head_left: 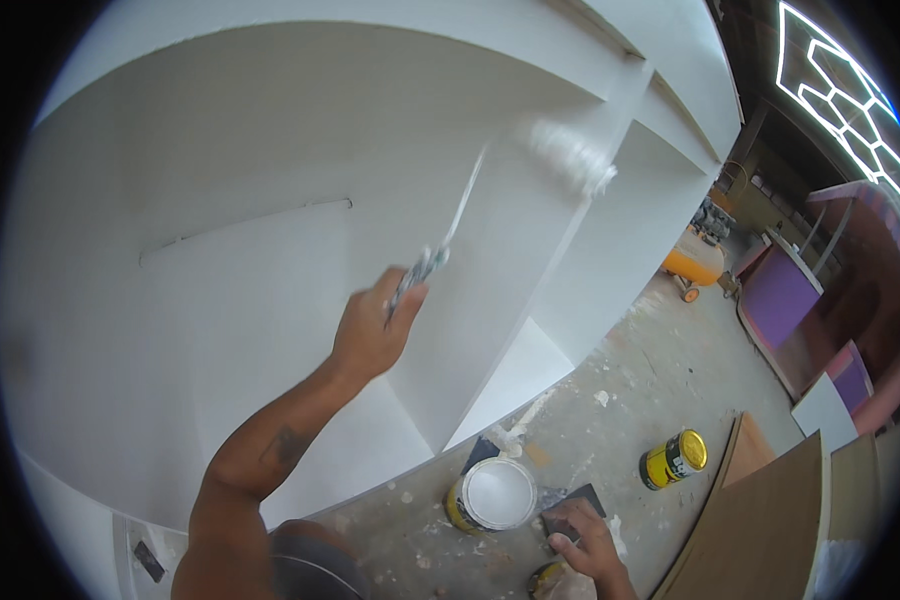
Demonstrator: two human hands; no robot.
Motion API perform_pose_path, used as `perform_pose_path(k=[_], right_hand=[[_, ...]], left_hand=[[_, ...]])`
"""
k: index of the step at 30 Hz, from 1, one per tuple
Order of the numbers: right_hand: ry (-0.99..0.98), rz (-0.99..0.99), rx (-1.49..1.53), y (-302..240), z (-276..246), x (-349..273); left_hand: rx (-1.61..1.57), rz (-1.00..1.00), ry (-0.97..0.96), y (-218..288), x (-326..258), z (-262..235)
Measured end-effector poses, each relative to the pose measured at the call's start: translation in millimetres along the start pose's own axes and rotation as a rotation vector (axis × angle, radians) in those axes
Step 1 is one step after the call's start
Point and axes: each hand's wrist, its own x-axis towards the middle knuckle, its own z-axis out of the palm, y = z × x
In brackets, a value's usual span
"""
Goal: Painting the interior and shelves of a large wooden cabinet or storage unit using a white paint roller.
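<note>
the left hand (370,335) is closed around the handle of the paint roller (575,160). the roller head, motion-blurred, is positioned at the divider of the white cabinet (270,300); surface contact cannot be determined. the right hand (588,538) is loosely spread, near the open can (457,508) containing white paint (500,493). a yellow-lidded can (673,460) stands farther right.
</note>
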Motion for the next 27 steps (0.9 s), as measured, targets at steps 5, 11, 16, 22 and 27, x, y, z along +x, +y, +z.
perform_pose_path(k=[5,11,16,22,27], right_hand=[[0.051,0.005,0.047,2,0,-1],[0.034,-0.006,0.098,9,-2,-1],[-0.192,-0.071,0.159,-13,11,21],[0.098,-0.342,0.18,-64,40,86],[0.181,-0.403,0.704,-139,42,127]], left_hand=[[-0.042,-0.004,0.014,26,6,6],[0.096,-0.229,-0.258,-71,-115,15],[-0.241,-0.4,-0.325,-77,-157,-13],[-0.638,-0.411,-0.431,1,-125,-10],[-0.997,-0.462,-0.758,39,-111,17]])
